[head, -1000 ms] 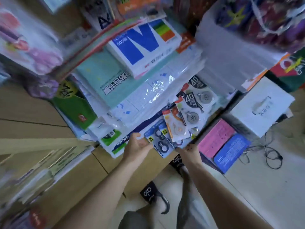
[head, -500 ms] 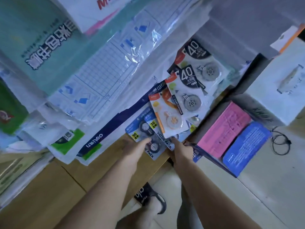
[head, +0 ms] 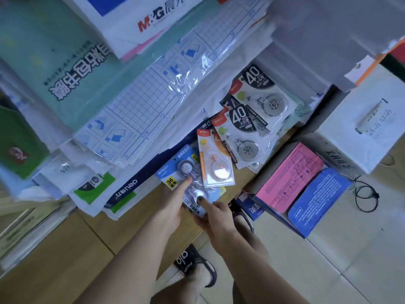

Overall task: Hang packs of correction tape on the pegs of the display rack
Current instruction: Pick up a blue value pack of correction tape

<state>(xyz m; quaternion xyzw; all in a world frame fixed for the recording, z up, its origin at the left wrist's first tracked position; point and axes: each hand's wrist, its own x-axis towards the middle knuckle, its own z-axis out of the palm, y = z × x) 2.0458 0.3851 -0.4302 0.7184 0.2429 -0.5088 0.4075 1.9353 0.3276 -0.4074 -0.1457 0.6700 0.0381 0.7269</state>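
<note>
Both hands — left hand (head: 171,210), right hand (head: 215,216) — grip the blue pack (head: 188,178) at the counter edge (head: 175,244).

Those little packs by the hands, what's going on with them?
A person is sorting through packs of correction tape that lie on a wooden counter, beside stacked stationery. The left hand and the right hand both grip a blue pack marked 36. An orange pack lies partly over it, with grey packs marked 40 further back. No display rack or peg is in view, so nothing is hung yet.
</note>
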